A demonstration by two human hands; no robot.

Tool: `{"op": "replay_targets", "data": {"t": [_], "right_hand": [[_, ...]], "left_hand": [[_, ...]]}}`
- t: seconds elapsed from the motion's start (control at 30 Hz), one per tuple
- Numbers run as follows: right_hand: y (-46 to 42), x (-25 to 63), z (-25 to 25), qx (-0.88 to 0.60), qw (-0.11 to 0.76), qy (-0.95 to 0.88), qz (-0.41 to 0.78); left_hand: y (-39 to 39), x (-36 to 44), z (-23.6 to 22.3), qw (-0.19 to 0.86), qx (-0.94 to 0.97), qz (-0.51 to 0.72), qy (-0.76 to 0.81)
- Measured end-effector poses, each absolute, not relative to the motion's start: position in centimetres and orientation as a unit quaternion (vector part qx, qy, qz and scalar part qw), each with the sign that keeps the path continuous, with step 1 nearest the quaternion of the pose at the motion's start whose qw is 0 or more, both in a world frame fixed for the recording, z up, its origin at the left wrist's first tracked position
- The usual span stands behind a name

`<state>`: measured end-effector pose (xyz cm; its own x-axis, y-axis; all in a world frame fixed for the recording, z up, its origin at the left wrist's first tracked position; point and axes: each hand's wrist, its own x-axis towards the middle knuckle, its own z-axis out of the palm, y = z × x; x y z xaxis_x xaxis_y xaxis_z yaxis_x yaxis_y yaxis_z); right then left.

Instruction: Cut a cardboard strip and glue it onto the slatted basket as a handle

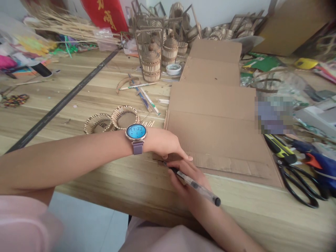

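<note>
My right hand [191,175] grips a clear-barrelled pen with a black cap end [201,190], its tip pointing left near the table's front edge. My left hand [168,141], below a wrist with a round watch [135,132], bends over the near left corner of a large cardboard sheet [212,122]. The left fingers curl down close to the pen tip and mostly hide what lies beneath them. Two small round rings of upright bamboo strips, one ring [97,123] and another ring [125,117], stand just behind my left forearm.
Lidded bamboo baskets [151,64] and a tape roll [173,69] stand farther back. Drinking straws [149,99] lie behind the rings. On the right are black-handled scissors [301,183] and a yellow-black cutter [282,148]. A dark strip [70,94] crosses the wooden table at left.
</note>
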<state>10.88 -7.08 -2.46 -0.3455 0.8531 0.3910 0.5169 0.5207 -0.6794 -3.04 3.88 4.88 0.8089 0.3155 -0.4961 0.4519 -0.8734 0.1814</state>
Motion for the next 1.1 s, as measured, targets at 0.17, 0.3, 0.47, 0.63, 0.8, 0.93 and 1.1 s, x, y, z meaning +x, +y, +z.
{"op": "replay_targets", "data": {"t": [0.17,0.3,0.47,0.63,0.8,0.93,1.1], "right_hand": [[-7.7,13.5,-2.1,-0.49,0.361,-0.766,0.205],[-8.3,16.5,-1.4,-0.54,0.353,-0.744,0.175],[-8.9,19.3,-0.1,-0.591,0.341,-0.72,0.128],[-8.8,17.1,0.1,-0.547,0.361,-0.734,0.176],[-7.8,13.0,-1.4,-0.48,0.357,-0.76,0.254],[-7.1,11.6,-2.2,-0.46,0.359,-0.77,0.256],[-7.0,11.1,-2.5,-0.45,0.366,-0.777,0.246]], "left_hand": [[4.4,-2.9,4.2,0.151,0.938,-0.247,0.191],[4.3,-2.9,4.5,0.148,0.932,-0.268,0.195],[4.4,-2.9,4.7,0.155,0.931,-0.268,0.192],[4.5,-2.9,4.6,0.159,0.928,-0.276,0.195],[4.3,-2.9,4.6,0.156,0.93,-0.264,0.204],[4.2,-2.9,4.7,0.156,0.932,-0.258,0.203],[4.1,-3.0,4.8,0.159,0.934,-0.251,0.201]]}}
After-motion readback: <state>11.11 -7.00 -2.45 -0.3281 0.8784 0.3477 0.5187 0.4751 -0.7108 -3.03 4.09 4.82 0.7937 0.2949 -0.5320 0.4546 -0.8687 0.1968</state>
